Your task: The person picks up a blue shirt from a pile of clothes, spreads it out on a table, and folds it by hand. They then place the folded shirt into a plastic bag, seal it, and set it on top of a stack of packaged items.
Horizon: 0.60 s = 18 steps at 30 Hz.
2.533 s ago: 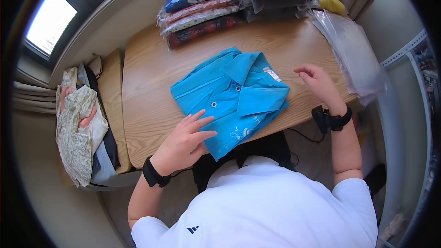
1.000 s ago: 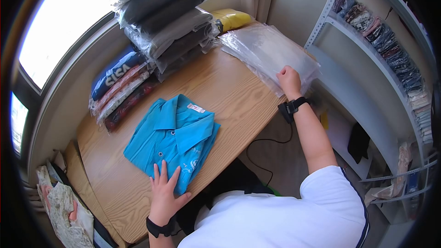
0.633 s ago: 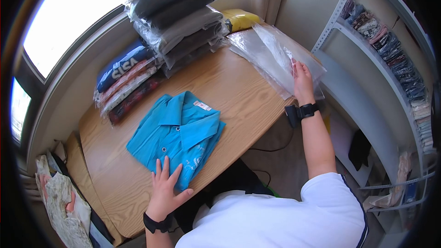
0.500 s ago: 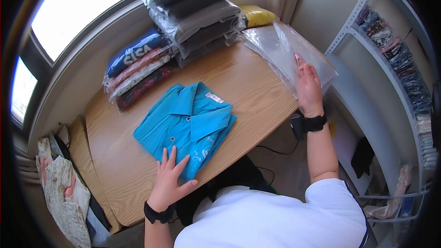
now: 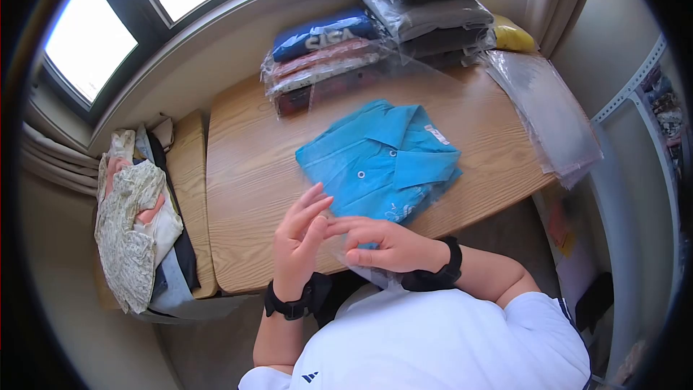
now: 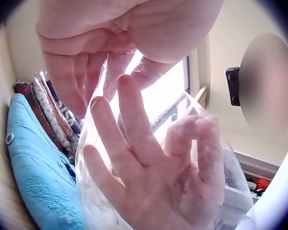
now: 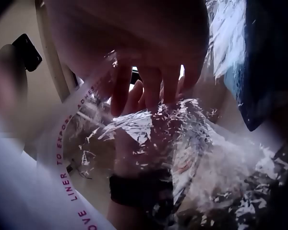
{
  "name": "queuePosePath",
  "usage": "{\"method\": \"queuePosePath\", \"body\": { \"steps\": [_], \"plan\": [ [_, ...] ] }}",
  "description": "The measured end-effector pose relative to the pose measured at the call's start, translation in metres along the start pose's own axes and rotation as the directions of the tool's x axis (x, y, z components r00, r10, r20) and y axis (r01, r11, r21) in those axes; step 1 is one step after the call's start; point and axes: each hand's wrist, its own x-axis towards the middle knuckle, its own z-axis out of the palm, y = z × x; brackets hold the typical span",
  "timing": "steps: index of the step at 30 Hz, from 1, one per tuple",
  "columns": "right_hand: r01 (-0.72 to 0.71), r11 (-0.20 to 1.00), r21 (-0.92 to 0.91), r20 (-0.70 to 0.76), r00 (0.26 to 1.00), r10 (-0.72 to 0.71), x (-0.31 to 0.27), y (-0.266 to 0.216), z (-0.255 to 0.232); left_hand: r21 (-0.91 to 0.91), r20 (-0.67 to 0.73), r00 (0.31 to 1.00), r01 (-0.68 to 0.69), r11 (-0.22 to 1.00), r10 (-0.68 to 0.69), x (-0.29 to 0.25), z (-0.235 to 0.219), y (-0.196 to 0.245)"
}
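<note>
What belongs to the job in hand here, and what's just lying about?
Part of the job:
folded turquoise shirt
clear plastic bag being handled
pile of clear bags, likely spares

Apparently just lying about:
tall stack of bagged garments
shorter bagged stack
yellow bundle
loose garments

1. Ahead of my left hand (image 5: 297,242) and right hand (image 5: 386,244), a see-through plastic bag (image 6: 233,191) crosses the way to the folded turquoise collared shirt (image 5: 382,162).
2. Beyond the shirt, a stack of folded, plastic-wrapped garments (image 5: 325,65) blocks passage.
3. Leftward, I could pass over wood-grain tabletop (image 5: 249,180) until the crumpled cream-patterned clothing (image 5: 130,206).
4. Rightward, tabletop offers room up to flat clear bags (image 5: 545,105).
</note>
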Motion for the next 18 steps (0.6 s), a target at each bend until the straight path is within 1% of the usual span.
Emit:
{"method": "queuePosePath", "body": {
  "steps": [1, 2, 3, 4, 5, 6, 7, 8, 9, 10, 11, 12, 13, 15, 16, 17, 18],
  "plan": [
    [0.028, 0.997, -0.074, 0.093, 0.995, -0.021, 0.001, 0.004, 0.005, 0.008, -0.016, 1.000, -0.001, 1.000, 0.001, -0.004, -0.004, -0.001],
    [0.062, 0.988, -0.145, 0.187, 0.982, -0.034, 0.004, 0.005, 0.008, -0.031, -0.090, 0.991, 0.098, 0.995, -0.100, -0.008, -0.008, -0.002],
    [0.064, 0.989, -0.137, 0.204, 0.978, -0.035, 0.005, 0.005, 0.009, -0.080, -0.160, 0.966, 0.193, 0.978, -0.204, -0.013, -0.012, -0.004],
    [0.055, 0.978, -0.199, 0.220, 0.975, -0.011, 0.004, 0.001, 0.006, -0.100, -0.225, 0.954, 0.180, 0.979, -0.199, -0.018, -0.017, -0.007],
    [0.047, 0.964, -0.260, 0.235, 0.972, 0.016, 0.002, -0.004, 0.004, -0.101, -0.247, 0.948, 0.183, 0.978, -0.203, -0.023, -0.024, -0.009],
    [0.037, 0.953, -0.300, 0.211, 0.977, 0.028, 0.000, -0.009, 0.001, -0.134, -0.332, 0.926, 0.143, 0.981, -0.180, -0.029, -0.032, -0.011],
    [0.042, 0.955, -0.294, 0.238, 0.971, 0.031, -0.004, -0.010, -0.004, -0.163, -0.418, 0.895, 0.097, 0.982, -0.158, -0.035, -0.042, -0.014],
    [0.008, 0.950, -0.312, 0.181, 0.982, 0.051, -0.009, -0.010, -0.010, -0.201, -0.478, 0.860, 0.095, 0.975, -0.182, -0.042, -0.055, -0.020],
    [-0.025, 0.944, -0.328, 0.126, 0.990, 0.070, -0.013, -0.011, -0.015, -0.203, -0.505, 0.844, 0.088, 0.975, -0.181, -0.048, -0.066, -0.023],
    [-0.017, 0.945, -0.326, 0.157, 0.985, 0.072, -0.017, -0.015, -0.019, -0.245, -0.591, 0.780, 0.072, 0.967, -0.208, -0.054, -0.076, -0.025],
    [-0.066, 0.935, -0.349, 0.077, 0.992, 0.099, -0.022, -0.020, -0.022, -0.286, -0.666, 0.708, 0.050, 0.957, -0.236, -0.061, -0.086, -0.027],
    [-0.117, 0.922, -0.369, -0.007, 0.992, 0.123, -0.026, -0.023, -0.025, -0.311, -0.690, 0.675, 0.049, 0.949, -0.261, -0.067, -0.098, -0.032],
    [-0.111, 0.922, -0.370, 0.019, 0.992, 0.127, -0.030, -0.022, -0.028, -0.313, -0.707, 0.657, 0.041, 0.949, -0.262, -0.072, -0.109, -0.036],
    [-0.153, 0.943, -0.294, -0.107, 0.986, 0.127, -0.037, -0.019, -0.031, -0.295, -0.735, 0.615, 0.090, 0.951, -0.286, -0.082, -0.127, -0.045],
    [-0.150, 0.947, -0.284, -0.137, 0.984, 0.115, -0.039, -0.018, -0.031, -0.294, -0.749, 0.593, 0.101, 0.950, -0.295, -0.083, -0.134, -0.050],
    [-0.159, 0.945, -0.287, -0.120, 0.984, 0.129, -0.039, -0.017, -0.032, -0.308, -0.756, 0.578, 0.100, 0.946, -0.307, -0.084, -0.141, -0.055],
    [-0.160, 0.944, -0.288, -0.140, 0.982, 0.124, -0.040, -0.018, -0.032, -0.297, -0.760, 0.577, 0.101, 0.950, -0.299, -0.084, -0.147, -0.060]
  ]
}}
